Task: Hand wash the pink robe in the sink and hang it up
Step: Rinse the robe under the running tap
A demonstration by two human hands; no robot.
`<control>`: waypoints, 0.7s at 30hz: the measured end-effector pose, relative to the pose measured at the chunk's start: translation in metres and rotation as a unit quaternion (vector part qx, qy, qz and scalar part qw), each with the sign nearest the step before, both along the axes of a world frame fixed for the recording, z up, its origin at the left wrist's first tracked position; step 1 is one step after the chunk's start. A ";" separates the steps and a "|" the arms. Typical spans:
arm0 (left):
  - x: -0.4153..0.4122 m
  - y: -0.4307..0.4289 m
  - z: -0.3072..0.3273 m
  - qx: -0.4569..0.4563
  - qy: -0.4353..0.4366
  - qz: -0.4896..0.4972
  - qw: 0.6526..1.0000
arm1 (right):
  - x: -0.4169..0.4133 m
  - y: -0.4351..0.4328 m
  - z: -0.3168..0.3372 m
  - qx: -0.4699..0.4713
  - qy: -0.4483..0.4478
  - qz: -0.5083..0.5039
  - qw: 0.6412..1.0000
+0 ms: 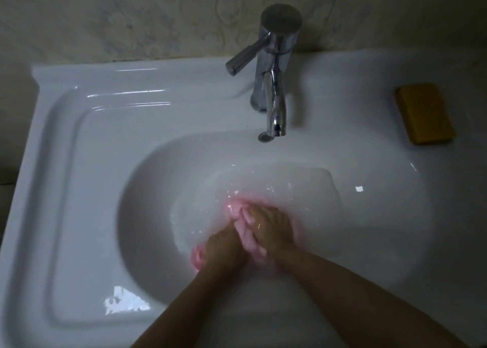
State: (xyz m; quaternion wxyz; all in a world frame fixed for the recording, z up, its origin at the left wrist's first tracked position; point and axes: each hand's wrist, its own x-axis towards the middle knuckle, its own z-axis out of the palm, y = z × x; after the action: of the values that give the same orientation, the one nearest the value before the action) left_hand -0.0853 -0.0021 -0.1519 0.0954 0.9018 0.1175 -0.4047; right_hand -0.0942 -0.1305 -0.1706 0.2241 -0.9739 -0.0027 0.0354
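Both hands are working in the bowl of the white sink [87, 147], which is holding shallow water. The pink robe [247, 235] is lying bunched in that water toward the near side of the bowl, mostly covered by the hands, with folds showing between them and a lobe poking out to the left of the left wrist. The left hand [224, 247] is pressing down on the cloth, its fingers curled into the fabric and closed on it. The right hand [271, 229] is lying over the bunch just beside the left, fingers [259, 250] wrapped around a fold and clamped on it. The two hands are touching (the view is dim and slightly blurred, so single fingertips are hard to tell apart). A chrome faucet [274, 84] is standing at the back of the sink, its spout reaching over the bowl. A yellow bar of soap [424, 113] is resting on the right rear ledge, well apart from the hands.
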 end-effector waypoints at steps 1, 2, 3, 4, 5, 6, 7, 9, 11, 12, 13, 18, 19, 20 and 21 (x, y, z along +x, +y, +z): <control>-0.007 -0.007 0.004 0.013 0.033 -0.016 0.999 | 0.007 0.000 -0.003 -0.014 0.037 -0.005 0.999; -0.001 -0.018 -0.004 0.062 -0.048 -0.067 0.995 | 0.018 0.002 0.002 -0.020 0.071 -0.008 0.997; -0.003 -0.014 -0.008 -0.018 -0.068 -0.088 0.994 | 0.029 -0.001 0.000 -0.013 0.109 -0.018 0.994; -0.005 -0.012 -0.001 -0.077 -0.065 -0.124 0.987 | 0.037 -0.005 0.004 0.044 0.163 -0.053 0.984; -0.008 -0.009 0.018 -0.095 -0.098 -0.166 0.977 | 0.044 -0.012 0.009 0.150 0.214 -0.107 0.959; -0.013 -0.001 0.029 -0.095 -0.151 -0.193 0.965 | 0.051 -0.023 0.018 0.281 0.241 -0.168 0.914; -0.013 0.004 0.034 -0.074 -0.235 -0.201 0.948 | 0.058 -0.036 0.023 0.385 0.204 -0.206 0.876; -0.016 0.011 0.047 -0.033 -0.378 -0.222 0.898 | 0.061 -0.063 0.046 0.484 0.157 -0.177 0.843; -0.019 0.016 0.048 -0.060 -0.426 -0.269 0.862 | 0.052 -0.084 0.058 0.494 0.171 -0.105 0.846; -0.024 0.021 0.047 -0.087 -0.409 -0.308 0.855 | 0.048 -0.092 0.063 0.474 0.184 -0.085 0.857; -0.028 0.025 0.046 -0.114 -0.391 -0.351 0.843 | 0.044 -0.099 0.065 0.423 0.191 -0.076 0.882; -0.013 0.016 0.061 -0.165 -0.362 -0.251 0.882 | 0.034 -0.097 0.060 0.296 0.170 -0.246 0.907; -0.008 0.009 0.060 -0.138 -0.349 -0.219 0.901 | 0.035 -0.086 0.062 0.268 0.147 -0.264 0.915; -0.007 0.003 0.056 -0.115 -0.305 -0.210 0.922 | 0.035 -0.073 0.065 0.200 0.141 -0.241 0.939; -0.010 -0.002 0.045 -0.102 -0.260 -0.207 0.938 | 0.035 -0.059 0.067 0.127 0.137 -0.197 0.962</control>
State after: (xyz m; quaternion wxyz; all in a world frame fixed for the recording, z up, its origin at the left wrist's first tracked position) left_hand -0.0951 -0.0042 -0.1065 0.1278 0.9653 -0.1428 -0.1772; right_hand -0.0589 -0.1894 -0.1031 0.3470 -0.9046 0.2152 0.1228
